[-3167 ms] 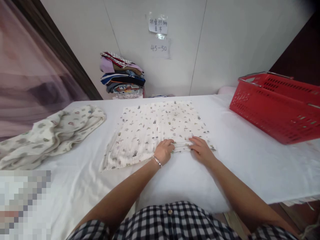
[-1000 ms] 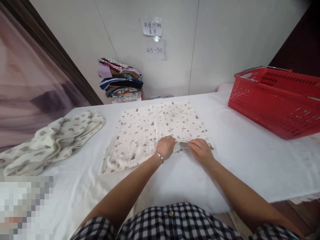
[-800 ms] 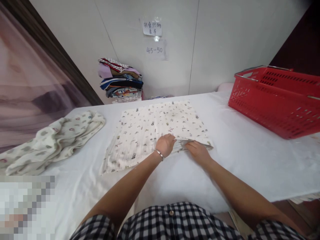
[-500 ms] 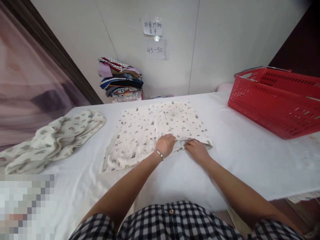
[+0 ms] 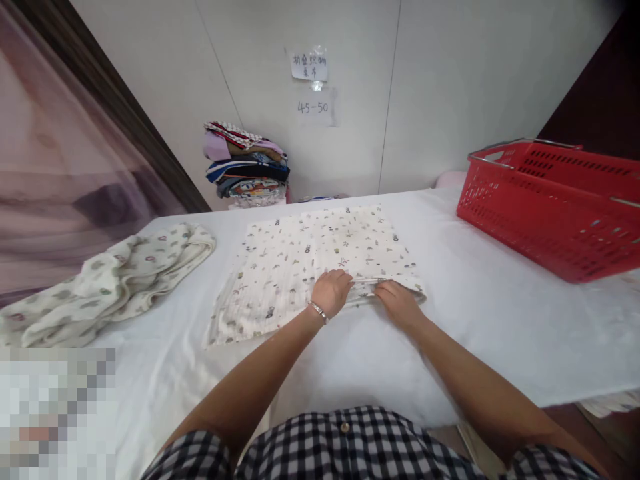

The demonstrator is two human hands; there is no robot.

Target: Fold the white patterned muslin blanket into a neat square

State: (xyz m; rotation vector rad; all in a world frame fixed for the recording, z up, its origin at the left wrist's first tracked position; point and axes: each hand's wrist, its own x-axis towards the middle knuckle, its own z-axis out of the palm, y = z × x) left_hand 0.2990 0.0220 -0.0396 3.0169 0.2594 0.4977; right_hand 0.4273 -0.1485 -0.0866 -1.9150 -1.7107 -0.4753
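A white cloth with small dark, green and tan prints (image 5: 295, 260) lies spread, with layered edges, on the table in front of me. My left hand (image 5: 332, 295), with a bracelet at the wrist, is closed on its near edge, right of the middle. Close by on the right, my right hand (image 5: 399, 303) pinches the same edge near the right corner. Between the hands the edge is lifted a little and its layers show apart. Some of my fingertips are hidden by the cloth and the backs of my hands.
A crumpled cream cloth with green patches (image 5: 125, 273) lies at the left of the white-covered table (image 5: 500, 327). On the right stands a red plastic basket (image 5: 540, 220). Behind the far edge rises a stack of folded fabrics (image 5: 247, 163) against the wall.
The view has tilted slightly, so everything sits a little lower in the picture. My right hand has slid slightly right along the cloth's edge; my left hand stays nearly still.
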